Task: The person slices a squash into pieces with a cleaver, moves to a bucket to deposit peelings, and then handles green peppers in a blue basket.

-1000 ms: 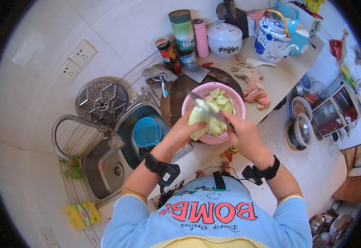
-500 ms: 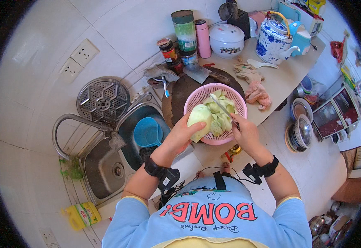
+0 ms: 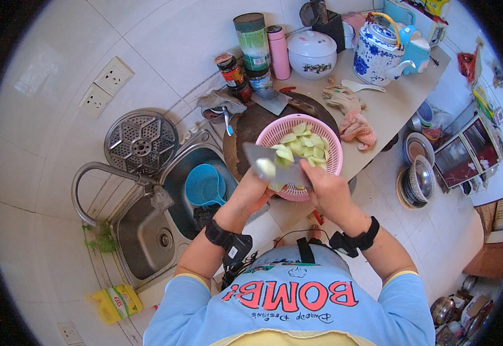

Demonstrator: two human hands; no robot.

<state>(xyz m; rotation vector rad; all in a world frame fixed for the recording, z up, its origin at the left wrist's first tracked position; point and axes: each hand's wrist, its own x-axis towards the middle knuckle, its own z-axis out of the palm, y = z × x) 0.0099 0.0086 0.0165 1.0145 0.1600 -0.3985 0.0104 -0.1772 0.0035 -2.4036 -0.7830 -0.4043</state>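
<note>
1. Pink plastic is the landmark: the colander (image 3: 320, 135) sits on a round dark cutting board (image 3: 251, 130) just right of the sink (image 3: 147, 230), and it already holds pale green vegetable pieces (image 3: 303, 144).
2. At the colander's near rim, the right hand (image 3: 329, 190) is wrapped closed around the handle of a broad cleaver (image 3: 274, 164), its blade pointing left and lying across that rim.
3. Close to the left of the right hand, the left hand (image 3: 251, 193) is curled under the blade, seemingly closed on a pale green chunk (image 3: 266, 168) at the blade's face; how firmly it grips I cannot tell.
4. To do this well, I judge the chunk should stay over the colander's opening, so cut pieces drop inside and not onto the board.
5. Left fingertips ought to stay tucked behind the edge, since the cut is made in the air with no support.
6. Short, controlled strokes away from the palm look safest.
7. A blue ladle (image 3: 205, 184) lies in the sink, left of the colander, well clear of the work.
</note>
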